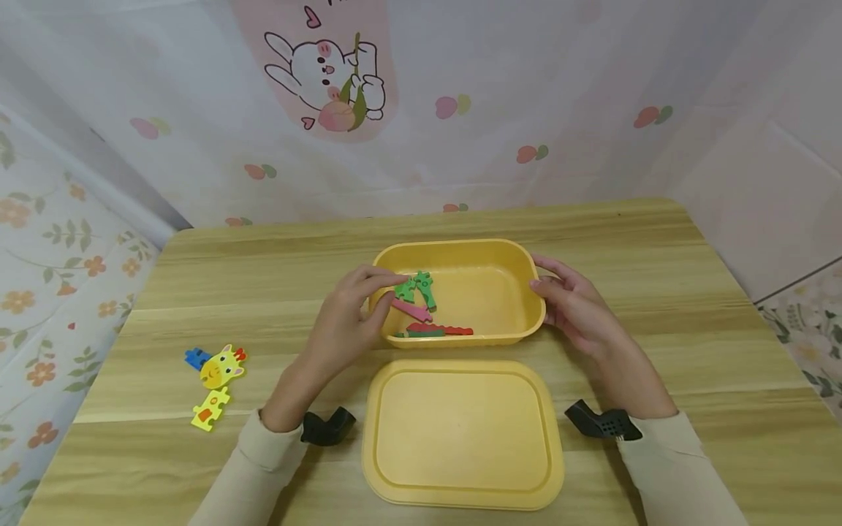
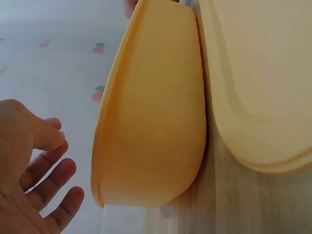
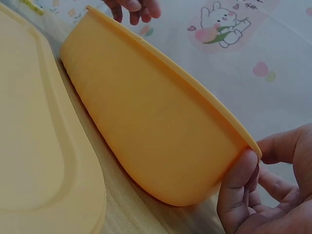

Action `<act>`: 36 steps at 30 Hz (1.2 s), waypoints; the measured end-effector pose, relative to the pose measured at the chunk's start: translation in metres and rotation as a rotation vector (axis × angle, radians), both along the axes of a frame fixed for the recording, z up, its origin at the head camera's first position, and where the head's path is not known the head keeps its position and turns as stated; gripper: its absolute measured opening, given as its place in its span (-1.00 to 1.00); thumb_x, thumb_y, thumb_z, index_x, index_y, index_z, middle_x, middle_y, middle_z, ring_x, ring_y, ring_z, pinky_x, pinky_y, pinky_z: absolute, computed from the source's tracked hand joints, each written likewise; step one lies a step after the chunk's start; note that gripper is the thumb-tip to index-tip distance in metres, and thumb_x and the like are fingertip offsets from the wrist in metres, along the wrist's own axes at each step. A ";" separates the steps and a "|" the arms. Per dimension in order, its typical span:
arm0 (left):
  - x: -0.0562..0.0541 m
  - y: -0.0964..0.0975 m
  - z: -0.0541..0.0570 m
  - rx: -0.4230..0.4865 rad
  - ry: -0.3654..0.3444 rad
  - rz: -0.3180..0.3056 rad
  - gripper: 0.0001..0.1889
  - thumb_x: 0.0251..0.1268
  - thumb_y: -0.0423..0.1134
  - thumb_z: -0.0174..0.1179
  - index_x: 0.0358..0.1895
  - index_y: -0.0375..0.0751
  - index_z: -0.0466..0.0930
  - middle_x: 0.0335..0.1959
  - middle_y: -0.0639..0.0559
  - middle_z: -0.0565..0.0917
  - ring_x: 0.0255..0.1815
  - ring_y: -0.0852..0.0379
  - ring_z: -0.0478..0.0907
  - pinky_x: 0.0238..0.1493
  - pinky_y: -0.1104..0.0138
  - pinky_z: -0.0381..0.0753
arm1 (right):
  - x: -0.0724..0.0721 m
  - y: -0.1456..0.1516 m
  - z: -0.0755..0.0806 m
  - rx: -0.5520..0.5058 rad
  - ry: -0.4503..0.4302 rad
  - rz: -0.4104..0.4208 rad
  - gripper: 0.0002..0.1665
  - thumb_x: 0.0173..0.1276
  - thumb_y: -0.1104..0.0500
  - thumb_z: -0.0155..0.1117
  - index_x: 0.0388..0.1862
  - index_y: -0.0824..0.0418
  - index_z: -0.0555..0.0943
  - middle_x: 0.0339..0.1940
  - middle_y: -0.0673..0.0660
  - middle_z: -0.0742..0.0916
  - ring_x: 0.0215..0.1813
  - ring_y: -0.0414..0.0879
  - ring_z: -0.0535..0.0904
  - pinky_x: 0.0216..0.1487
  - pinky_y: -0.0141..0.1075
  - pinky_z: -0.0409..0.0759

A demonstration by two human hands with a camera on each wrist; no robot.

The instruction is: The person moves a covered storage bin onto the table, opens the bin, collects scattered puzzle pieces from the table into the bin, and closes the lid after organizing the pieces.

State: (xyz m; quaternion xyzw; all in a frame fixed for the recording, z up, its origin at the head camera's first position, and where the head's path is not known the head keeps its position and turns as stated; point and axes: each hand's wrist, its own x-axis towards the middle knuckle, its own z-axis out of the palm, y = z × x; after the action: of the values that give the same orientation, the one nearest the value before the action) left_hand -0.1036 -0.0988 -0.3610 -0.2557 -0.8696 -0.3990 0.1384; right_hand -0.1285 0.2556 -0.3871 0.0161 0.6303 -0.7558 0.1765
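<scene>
Wood-grained counter (image 1: 296,267) below; the left hand (image 1: 345,314) arches over green puzzle pieces (image 1: 427,294), thumb and fingers parted, while the right hand (image 1: 580,305) pinches the rim of the yellow box (image 1: 476,299) between them.

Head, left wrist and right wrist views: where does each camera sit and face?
Head: on the head, facing forward and down at the box and lid; left hand, right hand and sleeves show.
Left wrist: on that wrist, facing the box's outside; left hand shows, right hand barely.
Right wrist: on that wrist, facing the box's outside; right hand grips it, left hand shows beyond.
Both wrist views share box and lid.
</scene>
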 end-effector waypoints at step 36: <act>0.000 -0.043 0.005 -0.162 -0.007 0.117 -0.75 0.48 -0.31 0.30 0.14 -0.19 0.75 0.03 -0.11 0.77 0.06 -0.07 0.69 0.08 -0.02 0.72 | 0.001 0.000 0.000 -0.020 -0.012 -0.019 -0.37 0.63 0.23 0.20 0.59 0.12 0.28 -0.16 -0.06 0.78 -0.27 -0.24 0.71 -0.22 -0.40 0.73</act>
State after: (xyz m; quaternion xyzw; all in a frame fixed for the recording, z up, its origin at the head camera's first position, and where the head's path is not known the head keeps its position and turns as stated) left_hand -0.1033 -0.1422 -0.3559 -0.2135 -0.9130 -0.3194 0.1374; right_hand -0.1278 0.2554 -0.3875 0.0246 0.6214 -0.7637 0.1731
